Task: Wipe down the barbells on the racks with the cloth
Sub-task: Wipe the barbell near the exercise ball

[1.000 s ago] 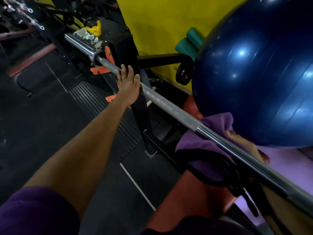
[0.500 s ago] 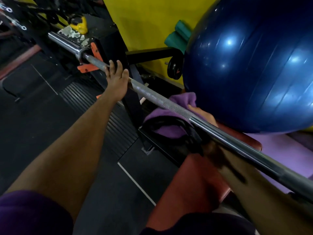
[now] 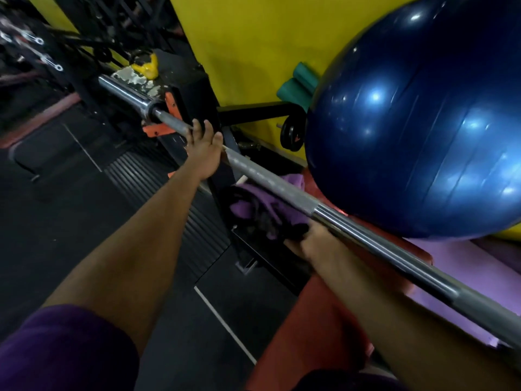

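Observation:
A steel barbell point(image 3: 366, 235) runs from the upper left to the lower right across the view, lying on a black rack with orange hooks point(image 3: 172, 104). My left hand point(image 3: 203, 149) grips the bar near the left hook, fingers curled over the top. My right hand point(image 3: 313, 244) holds a purple cloth point(image 3: 270, 201) with a black edge against the underside of the bar at the end of its knurled section. The cloth hangs below and left of the bar.
A large blue exercise ball point(image 3: 417, 131) sits close behind the bar on a red bench point(image 3: 304, 328). A yellow wall point(image 3: 253, 38), green foam rollers point(image 3: 298, 86) and a small weight plate point(image 3: 291, 134) stand behind. Black rubber floor point(image 3: 70, 207) lies to the left.
My right hand has slid the cloth leftward along the bar, from the smooth section towards the knurled part. My left hand has kept its grip near the hook.

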Demonstrator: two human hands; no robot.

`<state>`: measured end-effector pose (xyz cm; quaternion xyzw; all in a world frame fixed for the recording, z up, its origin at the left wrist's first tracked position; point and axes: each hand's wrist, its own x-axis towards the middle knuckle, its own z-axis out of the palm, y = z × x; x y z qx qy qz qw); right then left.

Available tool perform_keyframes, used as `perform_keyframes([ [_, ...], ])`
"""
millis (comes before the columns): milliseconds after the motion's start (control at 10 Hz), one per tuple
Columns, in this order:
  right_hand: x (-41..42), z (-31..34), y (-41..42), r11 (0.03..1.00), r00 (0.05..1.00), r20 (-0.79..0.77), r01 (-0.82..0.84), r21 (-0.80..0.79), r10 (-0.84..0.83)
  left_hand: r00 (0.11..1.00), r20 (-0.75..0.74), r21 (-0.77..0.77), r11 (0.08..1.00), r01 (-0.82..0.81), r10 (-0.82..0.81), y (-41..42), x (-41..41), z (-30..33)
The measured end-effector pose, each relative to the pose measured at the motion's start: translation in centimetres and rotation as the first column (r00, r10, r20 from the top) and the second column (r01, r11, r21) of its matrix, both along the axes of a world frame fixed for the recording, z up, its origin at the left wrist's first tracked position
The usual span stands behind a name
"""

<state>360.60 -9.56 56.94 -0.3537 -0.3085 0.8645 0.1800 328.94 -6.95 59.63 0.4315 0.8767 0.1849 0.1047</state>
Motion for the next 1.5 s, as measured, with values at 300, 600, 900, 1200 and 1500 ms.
perform_keyframes([
  [300,-2.4,5.3,-2.2,0.782,0.944,0.132,-0.325,0.532,0.303,0.996,0.008,-0.176,0.980,0.091,-0.091,-1.1,-0.7,1.9],
  [600,-6.8,13.7,3.0,-0.202,0.931,0.281,-0.330,0.922,-0.235,0.992,-0.123,-0.085,0.996,-0.007,-0.003,-3.6,-6.2,1.2],
  [900,-14.8,6.8,4.5,-0.505,0.506,0.691,-0.831,0.232,-0.516,0.983,-0.180,-0.143,0.990,0.018,-0.044,-1.8,-10.6,1.2],
  [1200,-25.0,6.8,6.7,-0.518,0.534,0.639,-0.822,0.237,-0.554,0.962,-0.252,-0.158,0.985,0.064,-0.103,-0.9,-12.8,-0.6],
  [1500,-17.6,7.6,5.4,-0.541,0.518,0.672,-0.816,0.204,-0.529,0.985,-0.167,-0.012,1.000,0.029,-0.030,-1.0,-12.4,-0.3],
])
